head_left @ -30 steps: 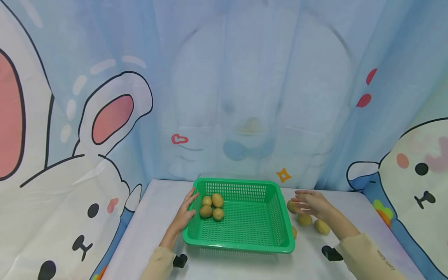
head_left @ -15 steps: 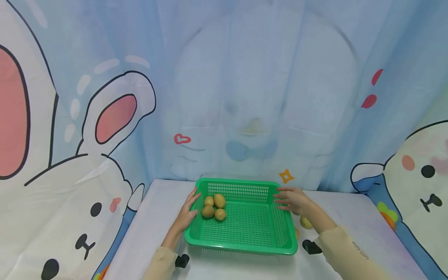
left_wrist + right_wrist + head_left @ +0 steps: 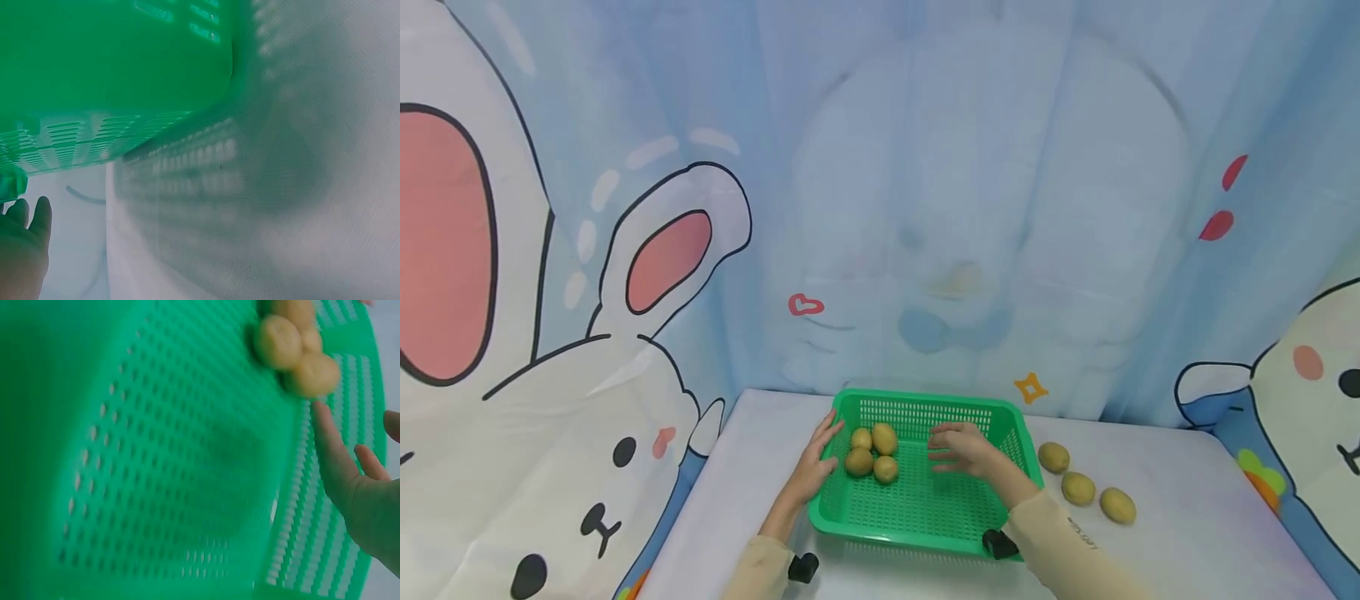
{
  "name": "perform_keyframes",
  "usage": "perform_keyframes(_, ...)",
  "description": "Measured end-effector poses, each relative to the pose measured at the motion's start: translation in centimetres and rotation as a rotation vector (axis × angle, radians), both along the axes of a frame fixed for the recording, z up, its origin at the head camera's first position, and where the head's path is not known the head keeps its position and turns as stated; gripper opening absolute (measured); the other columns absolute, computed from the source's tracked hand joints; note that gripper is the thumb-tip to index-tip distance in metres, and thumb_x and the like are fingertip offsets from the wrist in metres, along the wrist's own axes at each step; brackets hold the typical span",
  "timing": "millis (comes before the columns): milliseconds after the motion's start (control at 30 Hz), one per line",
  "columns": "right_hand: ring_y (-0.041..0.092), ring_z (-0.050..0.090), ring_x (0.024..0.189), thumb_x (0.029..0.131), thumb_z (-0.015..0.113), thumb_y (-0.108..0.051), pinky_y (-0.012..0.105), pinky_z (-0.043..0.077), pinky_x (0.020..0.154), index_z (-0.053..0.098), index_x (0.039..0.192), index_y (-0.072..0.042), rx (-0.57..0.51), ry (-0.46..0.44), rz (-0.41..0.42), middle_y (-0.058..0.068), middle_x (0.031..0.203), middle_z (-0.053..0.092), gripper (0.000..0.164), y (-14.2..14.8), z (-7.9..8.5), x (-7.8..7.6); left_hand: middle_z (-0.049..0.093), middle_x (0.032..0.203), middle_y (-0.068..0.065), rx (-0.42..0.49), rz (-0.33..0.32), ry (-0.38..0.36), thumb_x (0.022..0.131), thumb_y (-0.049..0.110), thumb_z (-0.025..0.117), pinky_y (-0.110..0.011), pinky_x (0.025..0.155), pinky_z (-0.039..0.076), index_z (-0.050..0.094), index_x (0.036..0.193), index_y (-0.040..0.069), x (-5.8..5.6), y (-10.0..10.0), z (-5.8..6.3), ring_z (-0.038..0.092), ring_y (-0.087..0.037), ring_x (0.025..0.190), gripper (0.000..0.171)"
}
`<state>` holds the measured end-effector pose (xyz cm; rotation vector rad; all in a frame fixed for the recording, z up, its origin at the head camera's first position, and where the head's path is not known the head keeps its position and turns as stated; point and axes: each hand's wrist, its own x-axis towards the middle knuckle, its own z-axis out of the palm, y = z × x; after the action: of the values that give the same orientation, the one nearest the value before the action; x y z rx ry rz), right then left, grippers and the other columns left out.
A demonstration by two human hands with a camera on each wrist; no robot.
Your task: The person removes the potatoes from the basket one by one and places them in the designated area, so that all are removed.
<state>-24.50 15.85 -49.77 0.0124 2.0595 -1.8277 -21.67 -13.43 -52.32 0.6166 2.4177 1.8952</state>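
A green slotted plastic basket [image 3: 917, 542] stands on the white table. Several potatoes [image 3: 859, 462] are clustered at its left inside; the right wrist view shows this same cluster of potatoes [image 3: 312, 375]. My left hand [image 3: 812, 468] rests at the basket's left rim with fairly straight fingers, and its fingertips meet the rim in the left wrist view. Over the middle of the basket is my right hand [image 3: 964, 450], fingers extended toward the potatoes and holding nothing that shows.
Three more potatoes [image 3: 1078, 488] lie on the table [image 3: 1195, 533] to the right of the basket. A blue curtain [image 3: 970, 208] with cartoon animals hangs behind the table. Dark wrist cameras [image 3: 1000, 543] jut from both sleeves.
My right hand has moved left, from above the potatoes outside the basket, across the right rim to over the basket's middle. My left hand stays at the rim. The head view has shifted slightly.
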Motion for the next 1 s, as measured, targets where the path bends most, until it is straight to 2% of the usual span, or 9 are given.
perform_keyframes(133,0.056,0.049,0.121,0.095,0.055,-0.002,0.056,0.052,0.085,0.042,0.138,0.014,-0.003,-0.03,-0.011,0.039,0.136,0.045,0.048,-2.0,-0.8,-0.2,0.009,0.161,-0.026,0.016,0.0,0.006,0.079,-0.016,0.043,-0.062,0.112,0.016,0.031,0.146,-0.015,0.2,0.1,0.0,0.002,-0.044,0.148,0.068)
perform_keyframes(333,0.058,0.044,0.124,0.097,0.053,-0.004,0.059,0.049,0.089,0.038,0.141,0.015,-0.001,-0.055,-0.013,0.04,0.138,0.041,0.05,-4.2,-0.6,-1.0,0.01,0.162,-0.024,0.012,0.012,-0.005,0.08,-0.015,0.043,-0.059,0.109,0.021,0.033,0.146,-0.013,0.3,0.1,0.0,0.003,-0.043,0.148,0.067)
perform_keyframes(467,0.06,0.042,0.125,0.097,0.053,-0.004,0.062,0.046,0.091,0.037,0.141,0.015,0.015,-0.061,-0.027,0.043,0.136,0.04,0.05,-5.4,-0.7,-1.5,0.011,0.162,-0.024,0.014,0.019,-0.006,0.08,-0.014,0.043,-0.061,0.111,0.019,0.034,0.146,-0.013,0.2,-0.1,0.0,0.003,-0.043,0.148,0.067)
perform_keyframes(600,0.06,0.045,0.121,0.094,0.056,-0.004,0.06,0.049,0.087,0.04,0.137,0.016,0.053,-0.053,-0.025,0.042,0.129,0.045,0.05,-6.4,-1.1,-2.1,0.012,0.161,-0.025,0.015,0.028,0.016,0.079,-0.015,0.043,-0.063,0.111,0.016,0.034,0.146,-0.014,0.0,0.0,-0.1,0.003,-0.045,0.148,0.067)
perform_keyframes(767,0.06,0.048,0.116,0.089,0.059,0.0,0.058,0.053,0.082,0.044,0.13,0.018,0.079,-0.067,-0.043,0.04,0.12,0.051,0.047,-7.2,-1.6,-2.7,0.013,0.161,-0.027,0.01,0.026,0.033,0.078,-0.015,0.043,-0.062,0.108,0.02,0.033,0.145,-0.015,-0.1,-0.1,-0.2,0.004,-0.046,0.147,0.068)
perform_keyframes(1000,0.064,0.044,0.119,0.09,0.059,0.003,0.052,0.055,0.08,0.037,0.13,0.017,0.107,-0.144,-0.105,0.045,0.127,0.042,0.048,-7.7,-2.3,-3.2,0.011,0.161,-0.025,0.012,0.017,0.015,0.079,-0.016,0.043,-0.062,0.112,0.015,0.033,0.146,-0.014,0.0,-0.3,0.0,0.001,-0.044,0.148,0.068)
